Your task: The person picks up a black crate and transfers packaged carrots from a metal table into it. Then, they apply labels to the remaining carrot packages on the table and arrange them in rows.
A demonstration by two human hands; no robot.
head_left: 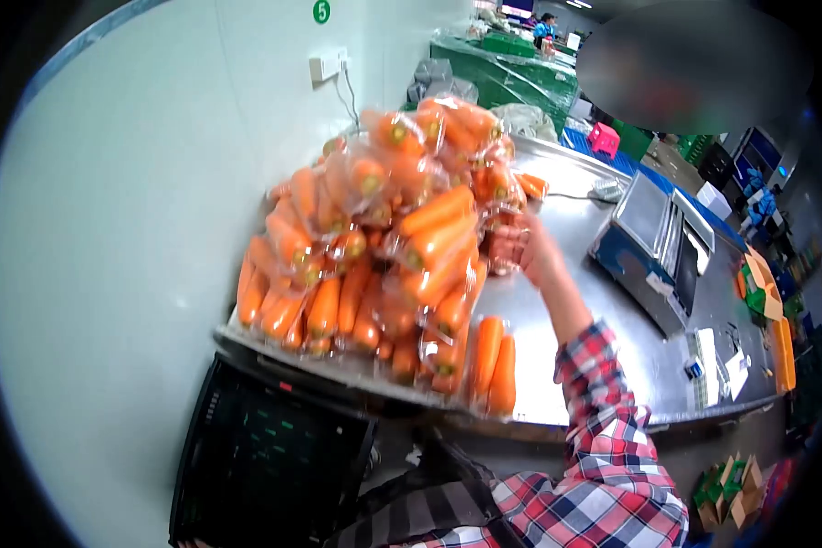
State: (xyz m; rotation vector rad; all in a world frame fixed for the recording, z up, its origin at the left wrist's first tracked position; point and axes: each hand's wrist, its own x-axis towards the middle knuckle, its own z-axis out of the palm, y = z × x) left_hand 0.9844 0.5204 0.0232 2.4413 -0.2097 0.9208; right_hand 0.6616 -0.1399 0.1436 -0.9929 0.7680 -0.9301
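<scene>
My right hand (528, 250) reaches to the right side of a tall heap of clear plastic bags of carrots (438, 224). Its fingers are curled against a bag of carrots (500, 205) at the heap's edge; motion blur softens the grip. Nearer to me, a separate bag of carrots (493, 365) lies flat on the metal table (543, 365). A black plastic crate (265, 457) stands below the table's left front edge. At the crate's bottom corner a small sliver, perhaps fingers of my left hand, barely shows; the rest is out of frame.
A boxy metal machine (658, 247) stands on the table's right half, with papers (717, 365) nearby. A white wall (137, 228) borders the left. Open cartons (763, 283) sit at the far right. Co-workers (544, 29) and a pink stool (604, 139) are in the background.
</scene>
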